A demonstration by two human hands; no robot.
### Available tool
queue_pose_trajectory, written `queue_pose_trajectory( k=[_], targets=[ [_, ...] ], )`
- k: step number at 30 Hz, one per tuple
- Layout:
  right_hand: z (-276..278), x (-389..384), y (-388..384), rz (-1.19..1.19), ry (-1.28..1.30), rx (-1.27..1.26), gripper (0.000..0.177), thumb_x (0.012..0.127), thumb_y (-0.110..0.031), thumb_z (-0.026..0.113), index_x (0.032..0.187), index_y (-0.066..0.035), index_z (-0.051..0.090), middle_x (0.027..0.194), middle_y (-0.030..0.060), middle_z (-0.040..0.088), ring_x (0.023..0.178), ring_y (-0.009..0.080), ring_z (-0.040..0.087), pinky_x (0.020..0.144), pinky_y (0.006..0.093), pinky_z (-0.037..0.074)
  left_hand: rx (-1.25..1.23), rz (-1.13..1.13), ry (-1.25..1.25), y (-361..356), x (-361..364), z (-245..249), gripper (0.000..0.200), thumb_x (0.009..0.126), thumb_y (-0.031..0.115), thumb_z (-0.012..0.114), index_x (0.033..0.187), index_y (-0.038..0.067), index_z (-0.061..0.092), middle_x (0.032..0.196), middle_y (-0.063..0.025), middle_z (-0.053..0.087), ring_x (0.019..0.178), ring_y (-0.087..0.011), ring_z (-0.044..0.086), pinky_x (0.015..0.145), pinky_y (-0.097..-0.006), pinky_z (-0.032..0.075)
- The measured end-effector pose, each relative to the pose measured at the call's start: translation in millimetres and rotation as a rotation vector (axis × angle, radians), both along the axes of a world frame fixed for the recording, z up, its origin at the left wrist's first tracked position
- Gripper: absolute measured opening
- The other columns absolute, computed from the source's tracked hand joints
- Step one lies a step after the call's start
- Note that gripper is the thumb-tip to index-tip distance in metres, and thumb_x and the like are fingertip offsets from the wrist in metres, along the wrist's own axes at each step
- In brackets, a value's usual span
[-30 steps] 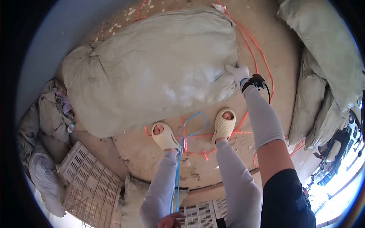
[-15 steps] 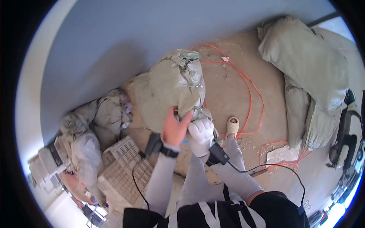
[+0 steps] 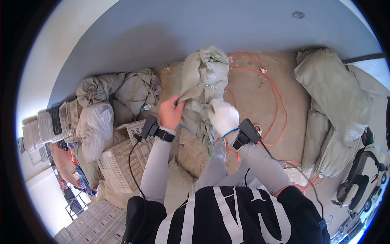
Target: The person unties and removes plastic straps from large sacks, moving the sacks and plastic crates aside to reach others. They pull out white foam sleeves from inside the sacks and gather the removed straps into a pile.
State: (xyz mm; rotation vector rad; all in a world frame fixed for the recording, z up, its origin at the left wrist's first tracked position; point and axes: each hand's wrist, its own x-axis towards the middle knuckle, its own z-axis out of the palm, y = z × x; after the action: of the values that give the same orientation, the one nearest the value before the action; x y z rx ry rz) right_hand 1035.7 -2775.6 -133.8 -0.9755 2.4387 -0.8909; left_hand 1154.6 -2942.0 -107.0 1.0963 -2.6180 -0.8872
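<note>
A tall grey-green woven sack (image 3: 207, 73) stands in front of me, its loose cloth hanging down toward my legs. Bare and wearing a black wrist strap, my left hand (image 3: 171, 113) pinches a stretched fold of the sack on its left side. My right hand (image 3: 223, 118), in a white glove with a blue band at the wrist, has its fingers closed at the right edge of the sack cloth. Between the two hands the crumpled cloth sags. Green ties show near the sack's top and middle.
More bundled sacks (image 3: 136, 89) and plastic crates (image 3: 122, 162) are at the left. Orange cord (image 3: 278, 101) loops over the floor on the right. Large sacks (image 3: 333, 93) lie farther right, near a parked scooter (image 3: 361, 175). A grey wall (image 3: 227, 24) rises behind.
My hands have moved apart, and the cloth between them is spread and hangs lower. The left hand now pulls a fold out leftward. The view has shifted, showing more of the left side and my shirt.
</note>
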Motion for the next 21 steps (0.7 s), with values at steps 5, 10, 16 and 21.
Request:
queue_pose_trajectory(
  k=[5,10,16,21],
  targets=[
    [41.6,29.3,-18.1,-0.155,0.062,-0.274,0.011,0.081,-0.015,0.066,0.089,-0.010,0.061,0.082,0.0106,0.065,0.075,0.0302,0.065,0.065,0.0380,0.052,-0.352,-0.049,0.030,-13.7,41.9,53.9,0.014,0.082,0.016,0.065,0.093,0.008,0.062,0.086,-0.0104,0.061,0.076,-0.0354,0.061,0.061,-0.0422,0.048],
    [82.2,47.2,-38.0,-0.116,0.061,-0.543,0.014,0.079,-0.006,0.070,0.088,-0.008,0.060,0.079,0.0099,0.066,0.068,0.0299,0.065,0.061,0.0339,0.051,-0.398,0.053,0.055,-10.0,72.9,95.3,0.013,0.083,0.015,0.065,0.093,0.008,0.061,0.085,-0.0097,0.059,0.074,-0.0342,0.060,0.058,-0.0406,0.047],
    [103.1,52.6,-44.3,0.338,0.385,-0.399,0.007,0.080,-0.013,0.062,0.086,-0.009,0.061,0.108,0.0115,0.061,0.084,0.0285,0.063,0.070,0.0387,0.050,-0.292,0.204,0.173,-11.6,101.8,108.0,0.010,0.086,0.014,0.064,0.091,0.007,0.062,0.080,-0.0112,0.057,0.070,-0.0338,0.058,0.057,-0.0376,0.045],
    [118.2,76.8,-58.3,0.193,0.358,-0.098,0.019,0.081,-0.026,0.061,0.090,-0.011,0.067,0.121,0.0174,0.056,0.094,0.0335,0.061,0.078,0.0460,0.048,-0.349,0.238,0.209,-14.8,112.4,115.8,0.010,0.087,0.013,0.063,0.094,0.006,0.064,0.079,-0.0117,0.057,0.068,-0.0335,0.058,0.057,-0.0363,0.045]
  ],
)
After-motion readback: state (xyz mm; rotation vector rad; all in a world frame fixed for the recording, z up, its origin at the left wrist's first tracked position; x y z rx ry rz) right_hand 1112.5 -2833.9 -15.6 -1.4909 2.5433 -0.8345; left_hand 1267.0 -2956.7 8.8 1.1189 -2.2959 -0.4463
